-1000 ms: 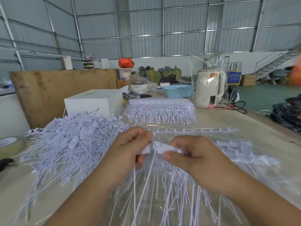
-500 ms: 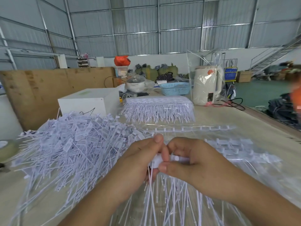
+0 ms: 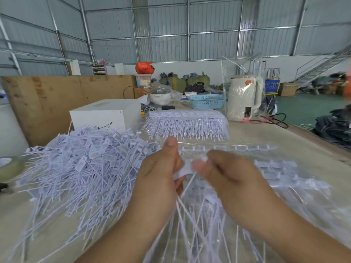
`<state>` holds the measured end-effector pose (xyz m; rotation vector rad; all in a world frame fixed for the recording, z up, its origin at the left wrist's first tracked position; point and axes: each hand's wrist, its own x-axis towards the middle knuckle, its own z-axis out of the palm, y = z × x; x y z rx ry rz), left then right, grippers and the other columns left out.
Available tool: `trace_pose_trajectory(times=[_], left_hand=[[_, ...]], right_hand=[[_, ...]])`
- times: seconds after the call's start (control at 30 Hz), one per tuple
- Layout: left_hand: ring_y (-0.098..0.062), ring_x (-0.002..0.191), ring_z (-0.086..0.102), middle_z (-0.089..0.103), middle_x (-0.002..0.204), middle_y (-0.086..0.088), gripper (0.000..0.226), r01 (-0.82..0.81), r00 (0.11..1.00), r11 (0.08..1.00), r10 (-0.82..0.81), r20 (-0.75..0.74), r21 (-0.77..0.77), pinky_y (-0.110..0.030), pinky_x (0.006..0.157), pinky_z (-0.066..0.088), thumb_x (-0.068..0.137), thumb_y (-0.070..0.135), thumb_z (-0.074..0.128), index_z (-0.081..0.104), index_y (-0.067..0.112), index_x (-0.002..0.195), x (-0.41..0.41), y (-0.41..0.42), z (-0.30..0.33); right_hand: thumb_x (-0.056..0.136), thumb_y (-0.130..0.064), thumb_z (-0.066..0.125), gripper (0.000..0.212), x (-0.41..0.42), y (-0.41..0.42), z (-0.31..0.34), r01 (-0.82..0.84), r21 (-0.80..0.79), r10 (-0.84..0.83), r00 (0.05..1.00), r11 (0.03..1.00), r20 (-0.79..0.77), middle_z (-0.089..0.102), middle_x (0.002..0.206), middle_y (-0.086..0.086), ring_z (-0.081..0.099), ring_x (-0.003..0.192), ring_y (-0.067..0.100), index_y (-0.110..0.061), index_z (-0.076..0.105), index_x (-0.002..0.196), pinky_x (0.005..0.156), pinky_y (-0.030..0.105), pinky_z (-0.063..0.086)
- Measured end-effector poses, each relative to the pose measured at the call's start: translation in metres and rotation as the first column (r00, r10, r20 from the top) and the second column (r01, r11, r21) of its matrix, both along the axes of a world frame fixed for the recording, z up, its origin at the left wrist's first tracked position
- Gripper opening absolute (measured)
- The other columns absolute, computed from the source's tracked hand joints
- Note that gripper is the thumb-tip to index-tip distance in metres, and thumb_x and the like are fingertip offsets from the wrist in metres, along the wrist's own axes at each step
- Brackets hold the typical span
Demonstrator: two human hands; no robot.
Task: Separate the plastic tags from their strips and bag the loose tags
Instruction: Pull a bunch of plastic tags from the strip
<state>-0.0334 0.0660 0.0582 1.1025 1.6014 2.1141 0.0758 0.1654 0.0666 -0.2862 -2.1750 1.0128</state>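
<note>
My left hand (image 3: 159, 173) and my right hand (image 3: 226, 177) are close together at the table's middle, both pinching the head of a white plastic tag strip (image 3: 185, 170) whose thin tails hang down between my wrists. A big heap of loose white tags (image 3: 79, 168) lies to the left. Under and right of my hands, a clear plastic bag (image 3: 284, 179) lies flat with white tags inside. Behind it a bare strip spine (image 3: 228, 148) lies across the table. Farther back sits a bundle of uncut tag strips (image 3: 187, 124) in clear wrap.
A white box (image 3: 106, 115) stands behind the heap, with a wooden board (image 3: 57, 99) at its left. A tape roll (image 3: 9, 166) sits at the left edge. At the back are a blue basket (image 3: 207, 103), a bagged white kettle (image 3: 244, 97) and black cables (image 3: 275, 120).
My hands have lifted slightly, and my left thumb now points up. The strip head between my fingers has bent as my hands twist it. The camera shifted a little.
</note>
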Motion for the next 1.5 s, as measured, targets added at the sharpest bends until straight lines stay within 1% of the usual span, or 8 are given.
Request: trace_pose_trajectory(times=[0.17,0.37,0.47,0.7,0.8,0.93,1.1,1.5], left_hand=[[-0.010,0.039,0.032,0.032,0.044,0.007,0.058,-0.040,0.999,0.999,0.039,-0.025,-0.030,-0.018,0.042,0.032,0.086,0.060,0.044,0.035,0.021,0.044,-0.007,-0.002,0.000],[-0.006,0.039,0.040,0.043,0.046,0.012,0.042,0.184,0.978,0.974,-0.195,-0.080,-0.130,-0.017,0.040,0.035,0.079,0.056,0.053,0.058,0.026,0.050,-0.006,-0.004,-0.002],[0.000,0.040,0.043,0.051,0.049,0.013,0.024,0.274,0.949,0.950,-0.292,-0.115,-0.148,-0.014,0.039,0.035,0.080,0.050,0.060,0.070,0.036,0.063,-0.004,-0.005,0.000],[-0.009,0.051,0.048,0.061,0.068,0.008,0.028,0.422,0.866,0.864,-0.474,-0.159,-0.275,-0.016,0.045,0.039,0.080,0.053,0.056,0.070,0.030,0.073,-0.012,-0.010,0.000],[-0.005,0.049,0.048,0.057,0.061,0.009,0.022,0.451,0.842,0.837,-0.514,-0.165,-0.309,-0.015,0.046,0.040,0.078,0.048,0.061,0.067,0.030,0.067,-0.017,-0.014,0.002],[-0.003,0.046,0.046,0.052,0.056,0.013,0.021,0.462,0.847,0.831,-0.517,-0.122,-0.309,-0.015,0.045,0.038,0.075,0.042,0.064,0.062,0.028,0.060,-0.028,-0.018,0.004],[-0.007,0.054,0.040,0.047,0.063,0.008,0.024,0.555,0.764,0.745,-0.632,-0.127,-0.369,-0.022,0.052,0.033,0.067,0.023,0.077,0.054,0.030,0.066,-0.033,-0.023,0.005],[-0.006,0.045,0.043,0.047,0.056,0.009,0.033,0.351,0.931,0.928,-0.361,-0.065,-0.123,-0.018,0.042,0.037,0.061,0.028,0.081,0.047,0.028,0.061,-0.029,-0.013,0.003]], right_hand=[[0.082,-0.059,0.059,0.061,0.013,0.026,0.011,0.097,-0.155,-0.123,0.979,0.983,-0.164,0.036,0.057,0.015,0.037,0.049,0.016,-0.001,0.045,0.073,0.047,0.027,0.034],[0.071,-0.056,0.068,0.037,0.011,0.014,-0.002,-0.329,-0.163,0.348,0.932,0.930,0.103,0.062,0.066,-0.013,0.056,0.062,0.005,-0.048,0.055,0.105,0.058,0.021,0.045],[0.079,-0.050,0.067,0.037,0.008,0.011,-0.004,-0.364,-0.128,0.379,0.918,0.923,0.119,0.069,0.090,0.011,0.064,0.084,0.018,-0.043,0.054,0.113,0.074,0.034,0.052],[0.077,-0.050,0.070,0.045,0.006,0.014,-0.008,-0.362,-0.137,0.382,0.909,0.922,0.167,0.073,0.091,-0.002,0.070,0.092,0.013,-0.041,0.050,0.117,0.093,0.047,0.050],[0.078,-0.057,0.068,0.037,0.006,0.010,-0.006,-0.354,-0.032,0.352,0.909,0.935,0.221,0.072,0.087,0.002,0.069,0.087,0.021,-0.031,0.059,0.103,0.086,0.051,0.052],[0.081,-0.056,0.064,0.037,0.012,0.017,-0.003,-0.286,0.059,0.257,0.920,0.957,0.295,0.046,0.052,-0.011,0.040,0.047,0.006,-0.021,0.059,0.070,0.048,0.022,0.034],[0.091,-0.046,0.058,0.043,0.012,0.016,-0.001,-0.257,0.028,0.244,0.943,0.966,0.227,0.033,0.052,-0.011,0.030,0.050,0.007,-0.014,0.044,0.066,0.047,0.020,0.025],[0.086,-0.048,0.053,0.048,0.006,0.015,0.004,0.145,-0.047,-0.152,0.967,0.988,-0.203,0.033,0.046,-0.009,0.028,0.042,0.005,-0.007,0.042,0.064,0.039,0.016,0.025]])
